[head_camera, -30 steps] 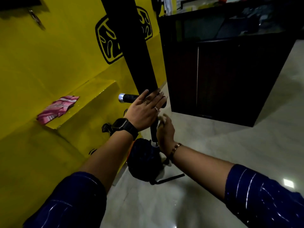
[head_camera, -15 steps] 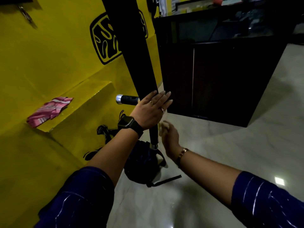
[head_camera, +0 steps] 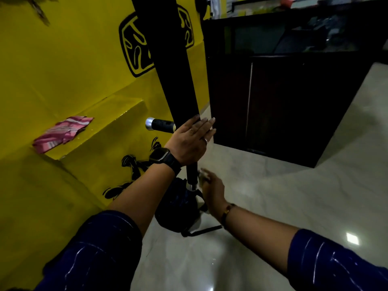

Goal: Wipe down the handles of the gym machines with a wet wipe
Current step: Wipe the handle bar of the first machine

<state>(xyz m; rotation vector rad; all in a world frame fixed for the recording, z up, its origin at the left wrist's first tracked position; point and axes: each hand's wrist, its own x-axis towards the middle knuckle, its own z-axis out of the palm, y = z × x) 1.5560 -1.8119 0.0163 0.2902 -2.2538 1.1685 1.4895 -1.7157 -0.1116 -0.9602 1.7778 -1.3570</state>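
The lower handle (head_camera: pixel 192 174), a slim black grip with a silver collar at its bottom end, hangs straight down beneath the wide black post (head_camera: pixel 174 70), just above a dark round object (head_camera: pixel 175 204) lying on the pale floor (head_camera: pixel 273 206). A second, side handle (head_camera: pixel 160 124) with a silver cap sticks out to the left of the post at the height of the left hand (head_camera: pixel 189 141). That hand lies flat against the foot of the post, its fingers straight and together and gripping nothing; a second ago they were draped over the side handle, and they have since slid up onto the post. The right hand (head_camera: pixel 213 191) sits just right of the lower handle's bottom end, its fingertips bunched on a pale wet wipe (head_camera: pixel 204 175). The wipe is blurred, and I cannot tell whether it touches the grip. A second ago this hand was higher, tucked close under the left palm beside the handle's upper part; half a second ago it had already dropped, and now it is lower again and a little further from the grip. A watch (head_camera: pixel 161 156) is on the left wrist and a bracelet (head_camera: pixel 227 208) on the right. A pink striped cloth (head_camera: pixel 63 133) lies on the yellow ledge (head_camera: pixel 100 131) at left, and a dark cabinet (head_camera: pixel 283 101) stands behind the post.
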